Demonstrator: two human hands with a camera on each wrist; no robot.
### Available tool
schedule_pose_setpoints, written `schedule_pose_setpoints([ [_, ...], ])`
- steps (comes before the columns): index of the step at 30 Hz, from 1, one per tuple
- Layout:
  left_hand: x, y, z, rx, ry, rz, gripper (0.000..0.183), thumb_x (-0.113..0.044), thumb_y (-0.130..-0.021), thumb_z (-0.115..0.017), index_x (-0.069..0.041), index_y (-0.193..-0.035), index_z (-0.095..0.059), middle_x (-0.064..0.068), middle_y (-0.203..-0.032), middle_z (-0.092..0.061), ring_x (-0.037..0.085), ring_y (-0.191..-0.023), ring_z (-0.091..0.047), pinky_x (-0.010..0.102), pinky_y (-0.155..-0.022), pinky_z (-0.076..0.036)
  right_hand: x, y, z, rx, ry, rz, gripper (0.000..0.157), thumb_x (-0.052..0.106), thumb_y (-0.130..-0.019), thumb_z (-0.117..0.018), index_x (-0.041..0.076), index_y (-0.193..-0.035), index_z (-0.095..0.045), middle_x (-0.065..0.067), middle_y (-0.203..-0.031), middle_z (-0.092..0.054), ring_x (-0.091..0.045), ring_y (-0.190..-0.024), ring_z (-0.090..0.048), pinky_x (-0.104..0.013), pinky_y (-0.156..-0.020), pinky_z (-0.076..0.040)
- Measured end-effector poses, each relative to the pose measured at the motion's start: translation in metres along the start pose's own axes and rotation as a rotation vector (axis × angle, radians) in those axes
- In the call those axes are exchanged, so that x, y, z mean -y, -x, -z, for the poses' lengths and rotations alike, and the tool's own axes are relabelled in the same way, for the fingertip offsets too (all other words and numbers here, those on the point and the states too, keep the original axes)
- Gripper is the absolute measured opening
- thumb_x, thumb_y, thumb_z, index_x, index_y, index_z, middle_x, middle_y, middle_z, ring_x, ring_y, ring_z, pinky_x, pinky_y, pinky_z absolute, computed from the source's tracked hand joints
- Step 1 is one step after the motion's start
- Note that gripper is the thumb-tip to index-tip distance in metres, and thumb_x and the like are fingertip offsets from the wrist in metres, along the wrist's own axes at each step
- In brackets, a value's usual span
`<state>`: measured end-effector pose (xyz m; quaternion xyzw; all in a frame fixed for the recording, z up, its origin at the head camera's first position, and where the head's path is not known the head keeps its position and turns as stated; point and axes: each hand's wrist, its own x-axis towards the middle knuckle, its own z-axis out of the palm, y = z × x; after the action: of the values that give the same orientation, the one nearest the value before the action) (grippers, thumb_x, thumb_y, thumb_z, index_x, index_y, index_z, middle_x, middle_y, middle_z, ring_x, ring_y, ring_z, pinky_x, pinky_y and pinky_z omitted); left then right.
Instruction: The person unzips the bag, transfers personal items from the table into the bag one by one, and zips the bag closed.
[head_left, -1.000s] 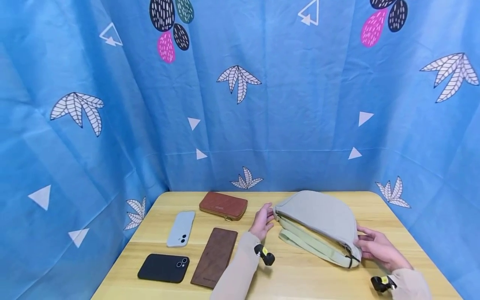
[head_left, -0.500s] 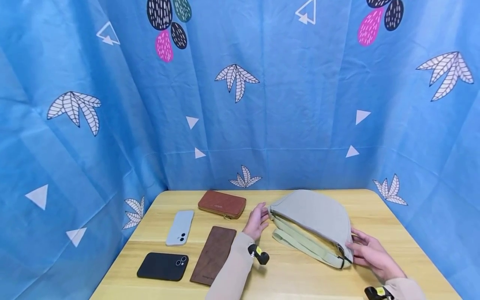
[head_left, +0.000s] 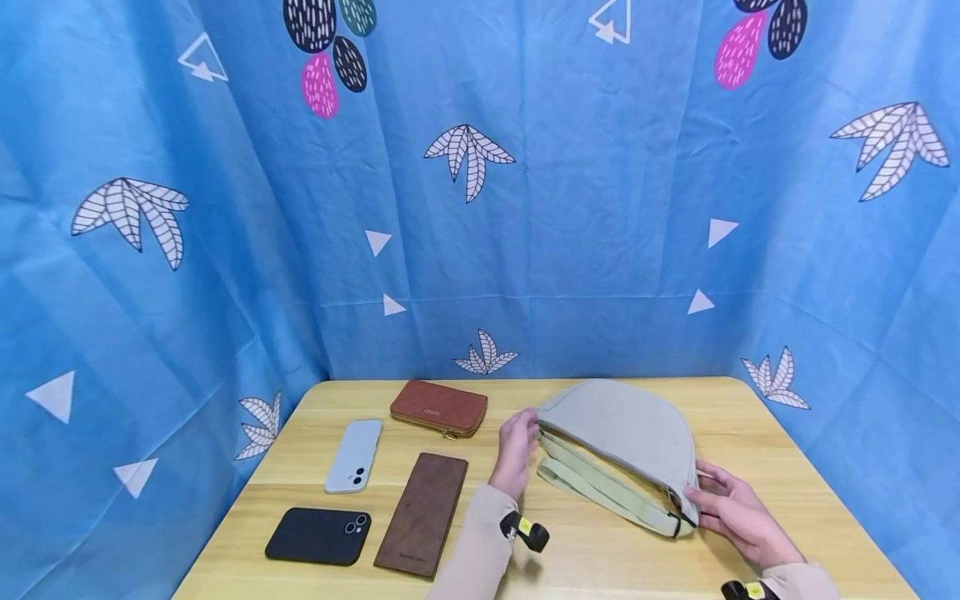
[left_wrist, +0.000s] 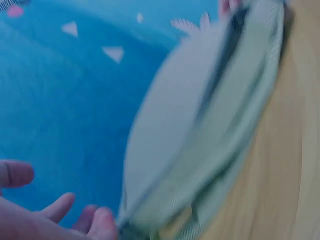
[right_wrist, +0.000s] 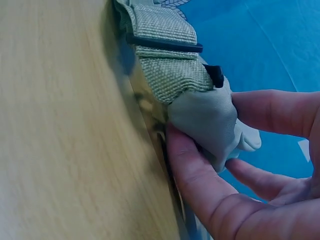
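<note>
A pale grey belt bag (head_left: 622, 425) lies towards the back right of the table, its curved side away from me. A light green strap (head_left: 600, 487) runs along its near side. At the bag's left end is my left hand (head_left: 516, 450); in the left wrist view its fingertips (left_wrist: 102, 225) come right to the tip of the bag, with the thumb (left_wrist: 17, 173) held apart. My right hand (head_left: 738, 512) pinches the right corner, thumb and fingers on either side of the fabric (right_wrist: 207, 120), just below the strap's black buckle (right_wrist: 165, 44).
To the left lie a reddish-brown zip wallet (head_left: 438, 407), a light blue phone (head_left: 354, 457), a black phone (head_left: 318, 535) and a long dark brown wallet (head_left: 422, 512). The wooden table (head_left: 615, 567) meets a blue patterned curtain (head_left: 600, 208) at the back and sides.
The whole scene shifts slightly left in the head view. My left hand has closed in on the bag's left end, now overlapping it. The right hand keeps its pinch on the corner.
</note>
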<state>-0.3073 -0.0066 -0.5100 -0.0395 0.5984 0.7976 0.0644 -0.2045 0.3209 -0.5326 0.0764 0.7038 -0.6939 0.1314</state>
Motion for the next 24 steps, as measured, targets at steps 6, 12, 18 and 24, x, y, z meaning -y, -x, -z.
schedule_pose_setpoints([
  [6,0.003,0.037,-0.033,0.294,0.122,0.108,0.045,-0.027,-0.102,-0.058,0.004,-0.134,-0.057,0.015,-0.129,-0.065,0.023,-0.116,-0.064,0.036,-0.106,-0.052,0.001,0.003,0.001,-0.003,-0.053,-0.001,0.087,0.013,-0.103,-0.062,-0.004,-0.161,0.000,0.008,-0.106,-0.069,-0.007,-0.092,-0.071,-0.027,-0.084,-0.063],
  [12,0.022,0.063,-0.061,0.426,0.184,0.241,0.053,-0.029,-0.103,-0.053,0.010,-0.139,-0.051,0.029,-0.143,-0.057,0.037,-0.129,-0.060,0.044,-0.118,-0.046,0.001,0.003,-0.003,0.027,-0.066,0.000,0.090,0.012,-0.102,-0.062,-0.004,-0.161,0.004,0.006,-0.110,-0.067,-0.008,-0.094,-0.070,-0.027,-0.086,-0.062],
  [18,0.042,0.074,-0.081,0.412,0.208,0.342,0.053,-0.025,-0.098,-0.057,0.012,-0.136,-0.051,0.030,-0.141,-0.056,0.043,-0.136,-0.053,0.053,-0.123,-0.038,0.002,0.004,-0.005,0.064,-0.038,0.033,0.093,0.010,-0.101,-0.063,-0.006,-0.160,0.007,0.003,-0.113,-0.064,-0.008,-0.094,-0.070,-0.029,-0.085,-0.063],
  [24,0.058,0.079,-0.089,0.452,0.257,0.405,0.060,-0.024,-0.097,-0.058,0.015,-0.139,-0.044,0.037,-0.144,-0.048,0.050,-0.144,-0.043,0.061,-0.127,-0.028,0.000,0.004,-0.003,0.090,-0.041,0.047,0.092,0.006,-0.101,-0.061,-0.007,-0.159,0.008,0.004,-0.114,-0.064,-0.009,-0.096,-0.070,-0.029,-0.083,-0.063],
])
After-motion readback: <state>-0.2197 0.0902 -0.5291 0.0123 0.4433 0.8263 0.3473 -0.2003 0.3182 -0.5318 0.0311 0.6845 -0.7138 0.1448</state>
